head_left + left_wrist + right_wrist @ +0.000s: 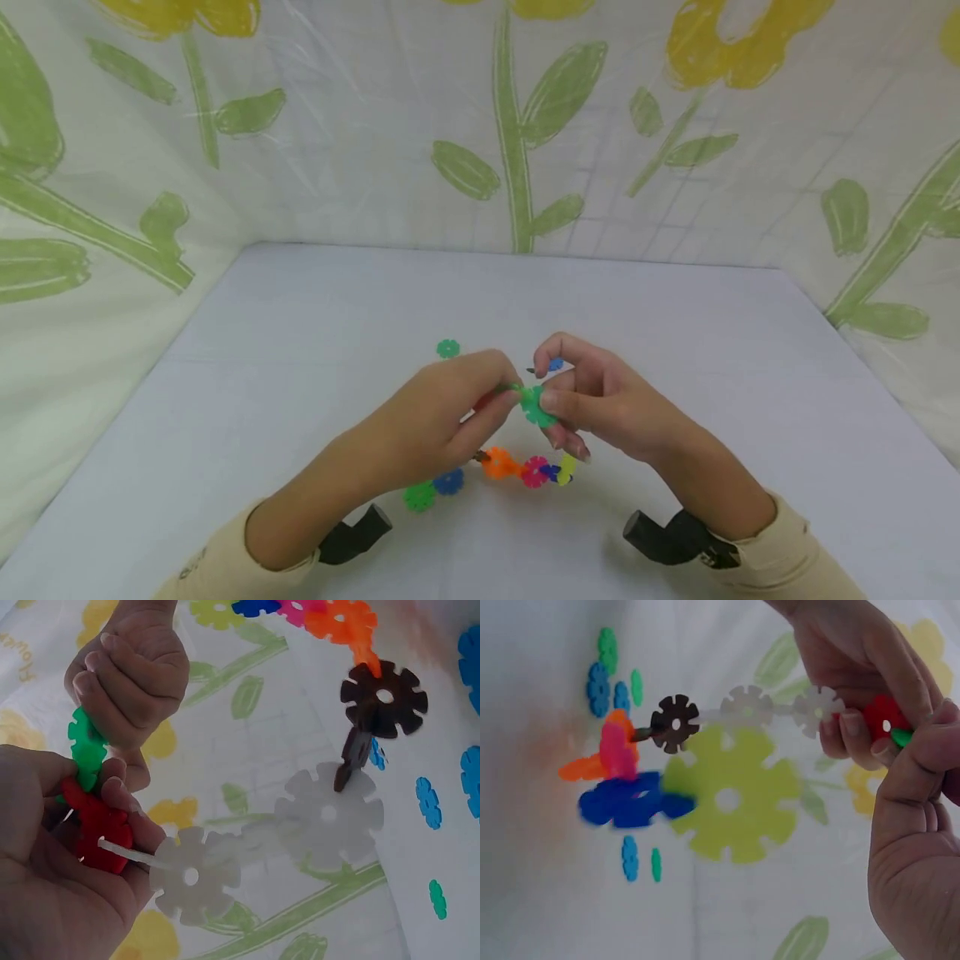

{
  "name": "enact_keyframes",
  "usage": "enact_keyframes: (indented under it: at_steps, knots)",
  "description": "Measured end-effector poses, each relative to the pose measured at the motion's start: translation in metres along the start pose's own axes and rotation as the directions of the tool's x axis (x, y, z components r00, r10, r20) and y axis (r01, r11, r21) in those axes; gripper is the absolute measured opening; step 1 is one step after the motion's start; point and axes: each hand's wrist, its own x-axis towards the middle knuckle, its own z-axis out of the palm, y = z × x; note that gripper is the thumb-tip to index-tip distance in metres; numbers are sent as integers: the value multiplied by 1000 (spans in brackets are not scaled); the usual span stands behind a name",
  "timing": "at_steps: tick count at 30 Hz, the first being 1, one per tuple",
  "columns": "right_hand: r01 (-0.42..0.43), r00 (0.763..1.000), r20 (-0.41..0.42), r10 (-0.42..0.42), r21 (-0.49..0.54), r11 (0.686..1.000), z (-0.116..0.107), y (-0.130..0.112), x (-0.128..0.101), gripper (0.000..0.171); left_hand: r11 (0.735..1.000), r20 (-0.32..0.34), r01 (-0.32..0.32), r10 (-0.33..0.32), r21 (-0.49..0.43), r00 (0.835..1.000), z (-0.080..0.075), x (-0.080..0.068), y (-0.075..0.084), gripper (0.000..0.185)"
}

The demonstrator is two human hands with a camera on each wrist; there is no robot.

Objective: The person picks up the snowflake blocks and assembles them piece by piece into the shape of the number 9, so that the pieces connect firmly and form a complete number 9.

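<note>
My left hand [461, 400] pinches a red snowflake disc [105, 836] at one end of a chain of interlocking plastic discs. My right hand [611, 408] grips a green snowflake disc [536, 407] between thumb and fingers. The green disc meets the red one at its edge; fingers hide how far they are slotted together. From the red disc the chain runs through translucent white discs [330, 814] to brown discs [384, 697], then orange [498, 463], pink [535, 472], dark blue [626, 801] and a yellow disc [731, 795] at the far end.
Loose discs lie on the white table [675, 350]: a green one [448, 348] and a blue one [555, 364] beyond the hands, another green [420, 497] and blue [449, 482] nearer. Black wrist mounts [663, 537] sit under both forearms. A flower-patterned curtain [375, 167] stands behind.
</note>
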Motion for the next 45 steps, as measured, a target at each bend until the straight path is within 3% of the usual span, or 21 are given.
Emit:
enact_keyframes:
  at_steps: [8,10,13,15,17,19,24,27,31,37,43,45]
  knots:
    - [1,999,-44,-1,-7,1000,2,3,4,15,999,10,18,-18,50,1000,-6,-1,-3,3]
    - [5,995,-100,-10,-55,998,2,3,8,15,998,2,31,-31,49,1000,-12,-2,-4,7]
    - [-9,981,-191,-24,-169,986,-3,5,13,15,996,-17,56,-55,62,998,-24,-5,-3,27]
    - [-63,972,-235,-1,-264,963,-10,8,15,14,996,-39,48,-45,73,998,-32,-6,-2,41]
    - [-148,966,-253,52,-376,915,-16,14,18,13,994,-66,38,-31,104,997,-40,-7,-2,47]
    - [-239,959,-254,124,-495,836,-22,21,23,13,992,-95,23,-11,126,995,-47,-9,-3,45]
    - [-377,924,-257,283,-740,558,-28,41,43,17,988,-105,54,-39,145,994,-59,-13,-3,36]
    - [-408,897,-260,357,-798,444,-29,49,55,19,986,-92,72,-58,152,994,-62,-15,-3,35]
    - [-419,871,-250,422,-826,376,-29,56,70,21,988,-61,81,-74,134,995,-61,-16,-4,35]
    - [-375,897,-259,360,-875,307,-34,65,95,31,988,2,92,-93,125,996,-56,-14,-7,37]
    - [-367,861,-240,449,-903,222,-36,78,115,46,985,19,92,-96,148,995,-56,-15,-9,35]
    - [-363,864,-250,438,-911,197,-35,81,119,42,984,22,91,-96,152,995,-56,-15,-9,34]
